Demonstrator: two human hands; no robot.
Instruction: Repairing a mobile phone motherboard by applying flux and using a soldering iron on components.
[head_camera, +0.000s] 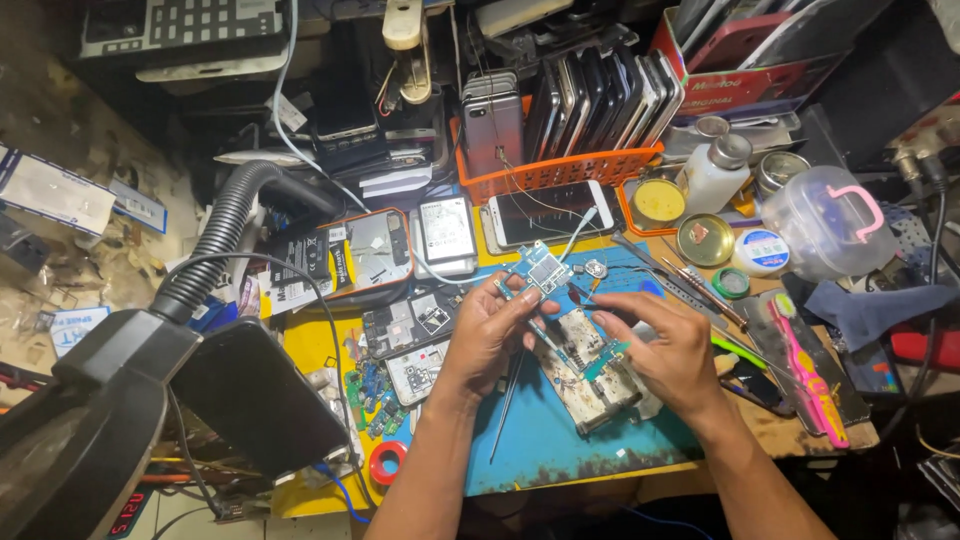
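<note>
The left hand (490, 325) holds a small blue circuit board (545, 270) in a pinching grip, raised over the blue mat (545, 440) at desk centre. The right hand (665, 350), at its 4 o'clock, pinches a thin teal strip (605, 357) above a worn metal holder (590, 385).

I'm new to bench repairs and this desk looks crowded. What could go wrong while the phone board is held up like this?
1. The circuit board is pinched only by the left hand; it might slip onto the blue mat.
2. The right hand works just above the opened phone; a slip could knock its parts.
3. Tweezers lie loose beside the left wrist.
</note>
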